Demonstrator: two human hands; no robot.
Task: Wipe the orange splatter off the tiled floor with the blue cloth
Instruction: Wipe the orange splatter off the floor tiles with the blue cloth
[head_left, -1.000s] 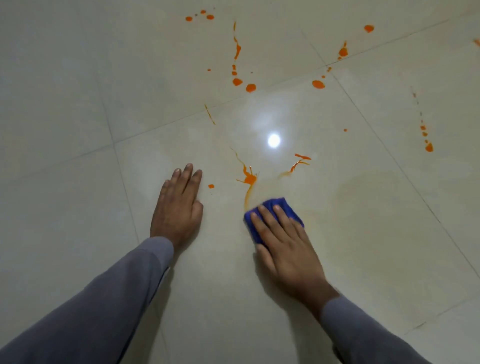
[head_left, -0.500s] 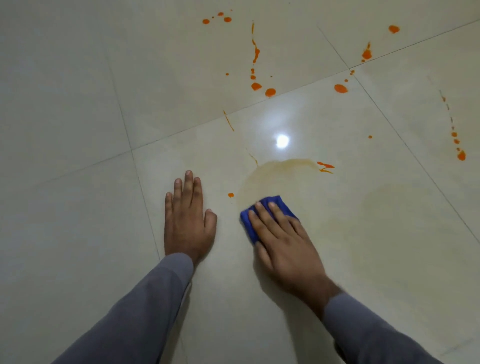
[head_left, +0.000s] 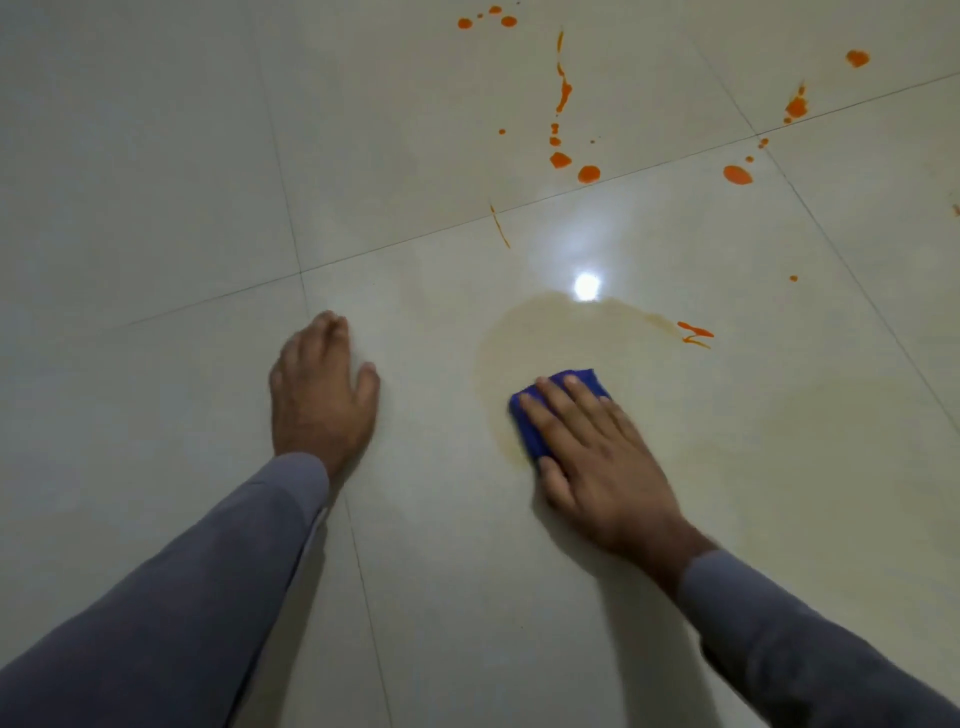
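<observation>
My right hand (head_left: 597, 457) presses the folded blue cloth (head_left: 535, 431) flat on the tiled floor (head_left: 156, 156), fingers straight over it, so only the cloth's far and left edges show. A pale orange smear (head_left: 524, 332) arcs around the cloth. Bright orange drops (head_left: 588, 173) and streaks (head_left: 563, 93) lie farther off, with a small streak (head_left: 695, 332) at the smear's right end. My left hand (head_left: 322, 389) rests flat on the floor to the left, apart from the cloth.
More orange spots sit at the far right (head_left: 736, 175) and top right (head_left: 857, 58). A lamp's glare (head_left: 587, 286) reflects off the glossy tile just beyond the smear. Dark grout lines cross the floor. Grey sleeves cover both forearms.
The orange streaks and the drop near the cloth have been rubbed into a pale smear. My right hand and cloth swept over them, and my left hand has shifted a little leftward.
</observation>
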